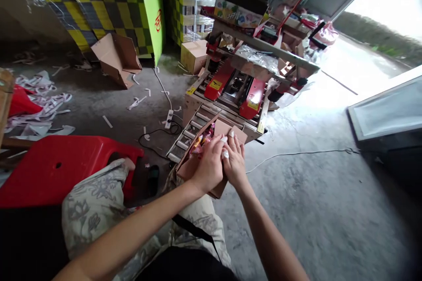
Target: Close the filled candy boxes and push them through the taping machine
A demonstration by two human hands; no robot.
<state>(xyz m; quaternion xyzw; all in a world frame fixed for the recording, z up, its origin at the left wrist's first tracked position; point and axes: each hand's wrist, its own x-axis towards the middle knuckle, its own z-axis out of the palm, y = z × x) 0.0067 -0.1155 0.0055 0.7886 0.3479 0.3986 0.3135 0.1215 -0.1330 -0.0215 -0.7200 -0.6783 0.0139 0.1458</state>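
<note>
An open cardboard box with pink and yellow wrapped packets in it stands tilted at the near end of a roller conveyor, close above my lap. My left hand is closed over the box's near side, its fingers curled at the flap. Right beside it, my right hand grips the box's right side, with its fingers over the flap and its thumb near the left fingers. White tape wraps several fingertips. The hands hide part of the packets and the box edge.
Beyond the conveyor stands a carton-sealing machine with red guides and a printed box on top. A red stool is at my left. A power strip and cable lie on the floor. Stacked yellow-black cartons stand behind.
</note>
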